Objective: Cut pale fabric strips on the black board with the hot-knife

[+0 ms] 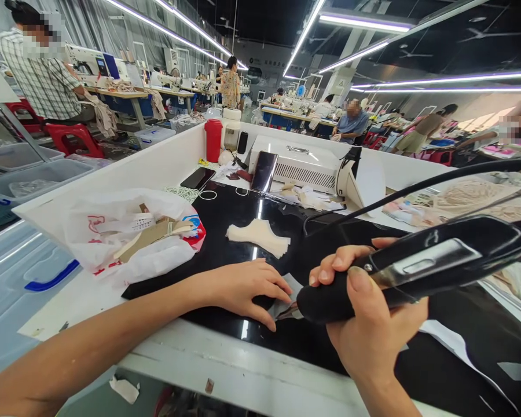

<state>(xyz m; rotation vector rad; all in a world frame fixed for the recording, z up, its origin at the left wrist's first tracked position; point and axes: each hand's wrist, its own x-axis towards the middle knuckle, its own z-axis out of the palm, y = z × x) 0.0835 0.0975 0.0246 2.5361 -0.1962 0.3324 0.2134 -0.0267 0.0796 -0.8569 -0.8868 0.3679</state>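
Note:
My right hand (369, 313) is wrapped round a thick black corded handheld tool (421, 269) with a silver plate on its side. The tool's narrow metal tip points left and down at a small, thin, pale grey piece (292, 285) on the glossy black work surface (217, 255). My left hand (247, 289) lies palm down with fingers stretched out, the fingertips at this piece and the thumb close to the tip. Whether the tip touches the piece, I cannot tell. Just beyond my left hand lies a stack of cream fabric pieces (260, 234) with curved edges.
To the left sits a white plastic bag (147, 237) with cardboard scraps. A phone (264, 171), a red cup (213, 141) and a white vented box (299, 162) stand at the back. The tool's black cable (438, 176) runs right. A co-worker (39, 75) sits far left.

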